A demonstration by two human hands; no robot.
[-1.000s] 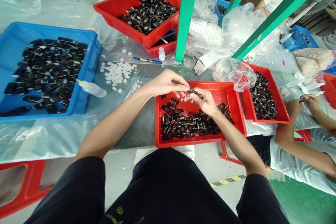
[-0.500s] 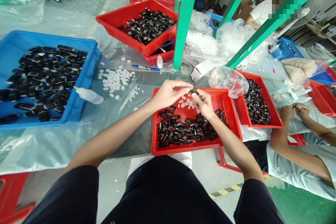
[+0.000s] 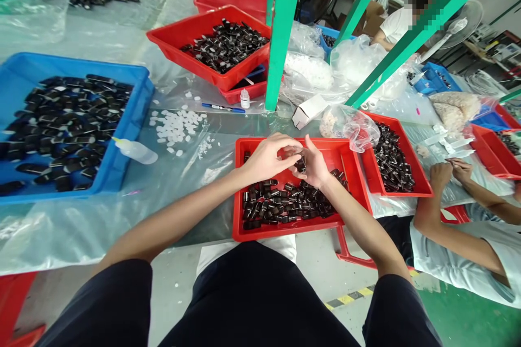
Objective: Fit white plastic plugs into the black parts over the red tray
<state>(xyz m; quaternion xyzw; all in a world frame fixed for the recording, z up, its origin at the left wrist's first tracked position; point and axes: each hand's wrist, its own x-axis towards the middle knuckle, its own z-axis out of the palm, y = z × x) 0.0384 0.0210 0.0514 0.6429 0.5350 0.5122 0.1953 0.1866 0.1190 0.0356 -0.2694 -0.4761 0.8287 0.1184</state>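
Note:
My left hand (image 3: pixel 271 158) reaches over the near red tray (image 3: pixel 240 146). Its fingers are stretched and its thumb stands apart, with the fingertips overlapping my other hand. Facing it, my right hand (image 3: pixel 315 165) has its thumb raised and its fingers curled about a small glossy black part (image 3: pixel 301 164), partly covered by fingers. Below both hands lies a heap of similar black parts (image 3: pixel 285 203) in the tray. The small white pieces behind the hands are mostly hidden.
A blue tray (image 3: pixel 142 73) of black parts stands left, near a squeeze bottle (image 3: pixel 136 150) and scattered white pieces (image 3: pixel 176 126). More red trays (image 3: pixel 163 38) stand behind. A green post (image 3: pixel 280 38) rises ahead. At right, a co-worker's hands (image 3: pixel 450 171) work beside another red tray (image 3: pixel 423 187).
My hands have come closer together and slightly lower over the tray. The right thumb has lifted off the black part, and the left pinch has spread apart.

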